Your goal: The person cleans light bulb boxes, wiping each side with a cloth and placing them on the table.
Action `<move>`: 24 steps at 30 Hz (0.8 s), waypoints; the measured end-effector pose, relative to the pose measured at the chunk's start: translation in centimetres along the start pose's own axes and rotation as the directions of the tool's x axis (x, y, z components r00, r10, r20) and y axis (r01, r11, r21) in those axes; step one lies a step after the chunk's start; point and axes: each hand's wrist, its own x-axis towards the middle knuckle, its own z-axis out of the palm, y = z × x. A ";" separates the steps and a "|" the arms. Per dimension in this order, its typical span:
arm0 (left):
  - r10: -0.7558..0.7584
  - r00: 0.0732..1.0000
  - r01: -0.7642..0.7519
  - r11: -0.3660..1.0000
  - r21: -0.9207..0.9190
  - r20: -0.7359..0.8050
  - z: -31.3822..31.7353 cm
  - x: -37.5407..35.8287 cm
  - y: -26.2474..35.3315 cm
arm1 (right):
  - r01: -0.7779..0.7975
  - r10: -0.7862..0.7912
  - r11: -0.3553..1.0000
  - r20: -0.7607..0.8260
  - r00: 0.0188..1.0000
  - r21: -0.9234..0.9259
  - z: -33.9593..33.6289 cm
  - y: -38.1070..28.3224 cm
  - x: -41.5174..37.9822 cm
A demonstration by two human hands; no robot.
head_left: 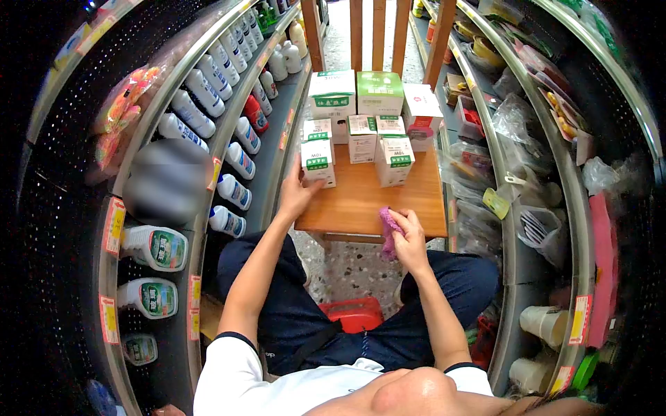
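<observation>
My left hand [298, 193] is at the near left corner of a small white-and-green box [318, 166] marked 10W. Its thumb lies along the front and its fingers reach up the left side. In my right hand [411, 242] a crumpled pink cloth [388, 232] is pinched at the front edge of the wooden chair seat [361, 204]. Another small white-and-green box [395, 161] stands to the right, with similar ones behind. Larger at the back are a white-and-green carton [332, 97], a green-topped carton [379, 93] and a white-and-red carton [422, 114].
Shelves flank me closely on both sides. To the left are white bottles [201, 93] and spray bottles [158, 248]; to the right, plastic-bagged goods [517, 125] and cups [543, 324]. Upright chair slats [378, 35] rise behind the cartons. Something red [354, 314] is below, between my legs.
</observation>
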 end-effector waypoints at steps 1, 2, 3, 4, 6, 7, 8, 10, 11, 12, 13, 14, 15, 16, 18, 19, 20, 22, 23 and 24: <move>0.082 0.995 -0.081 0.996 0.026 -0.062 0.3 -0.2 -0.4 | 0.009 -0.009 1.000 -0.002 1.000 -0.009 -0.6 0.1 0.4; 0.098 0.984 -0.078 0.988 0.131 -0.148 0.4 -1.0 -0.7 | 0.004 -0.004 1.000 0.005 1.000 -0.028 -1.5 0.2 0.9; 0.216 0.958 -0.161 0.949 0.270 -0.188 0.5 -1.7 1.0 | 0.064 -0.064 0.996 -0.004 0.998 -0.068 -2.3 0.5 1.6; 0.334 0.918 -0.228 0.885 0.406 -0.212 0.5 -2.5 3.8 | 0.050 -0.051 0.996 -0.022 0.998 -0.071 -3.0 0.7 2.1; 0.500 0.850 -0.334 0.753 0.567 -0.164 1.2 -4.1 7.1 | 0.013 -0.016 0.998 -0.050 0.999 -0.055 -4.2 1.1 3.2; 0.517 0.851 -0.388 0.740 0.549 -0.096 2.0 -4.5 8.2 | 0.017 -0.022 0.995 -0.048 0.999 -0.101 -4.6 2.3 4.1; 0.462 0.886 -0.400 0.795 0.456 -0.029 3.0 -4.7 8.8 | -0.048 0.046 0.997 -0.044 0.998 -0.059 -4.9 3.4 4.8; 0.323 0.942 -0.336 0.897 0.288 0.091 5.7 -4.7 9.2 | -0.097 0.094 0.994 -0.059 0.994 -0.041 -5.3 3.6 6.2; 0.238 0.960 -0.266 0.939 0.216 0.147 7.5 -4.6 8.7 | -0.163 0.169 0.982 -0.059 0.984 0.091 -5.1 3.9 6.7; 0.176 0.976 -0.202 0.950 0.238 0.127 9.4 -4.4 7.7 | -0.225 0.242 0.949 -0.051 0.969 0.220 -4.9 4.4 7.1; 0.114 0.988 -0.139 0.956 0.257 0.108 11.0 -4.2 7.6 | -0.283 0.313 0.896 -0.036 0.949 0.343 -4.8 4.1 7.4; 0.009 0.995 -0.038 0.959 0.279 0.103 12.2 -3.7 7.4 | -0.262 0.302 0.873 -0.035 0.953 0.411 -4.8 3.8 7.2; -0.016 0.992 -0.012 0.975 0.223 0.123 12.9 -3.3 7.3 | -0.271 0.314 0.874 -0.044 0.948 0.403 -4.6 4.6 7.3; -0.041 0.989 0.016 0.986 0.167 0.143 13.6 -2.9 7.3 | -0.281 0.327 0.875 -0.053 0.944 0.395 -4.3 5.6 7.5; -0.057 0.983 0.035 0.992 0.125 0.172 14.7 -2.7 7.2 | -0.295 0.345 0.875 -0.067 0.936 0.384 -4.2 6.0 7.7; -0.049 0.983 0.024 0.990 0.140 0.178 15.0 -2.6 7.3 | -0.292 0.339 0.888 -0.077 0.938 0.354 -4.3 5.3 7.9; -0.043 0.983 0.014 0.987 0.158 0.181 15.3 -2.6 7.3 | -0.290 0.333 0.900 -0.083 0.939 0.325 -4.4 4.8 8.0; -0.007 0.987 -0.010 0.995 0.101 0.162 16.3 -2.8 7.0 | -0.317 0.373 0.872 -0.088 0.924 0.373 -4.0 5.4 8.3; 0.010 0.989 -0.021 0.997 0.072 0.149 16.8 -2.9 6.9 | -0.293 0.358 0.872 -0.102 0.928 0.392 -3.9 5.9 8.4; 0.017 0.988 -0.032 0.995 0.095 0.152 17.0 -2.8 6.8 | -0.269 0.342 0.872 -0.115 0.933 0.409 -3.9 6.3 8.5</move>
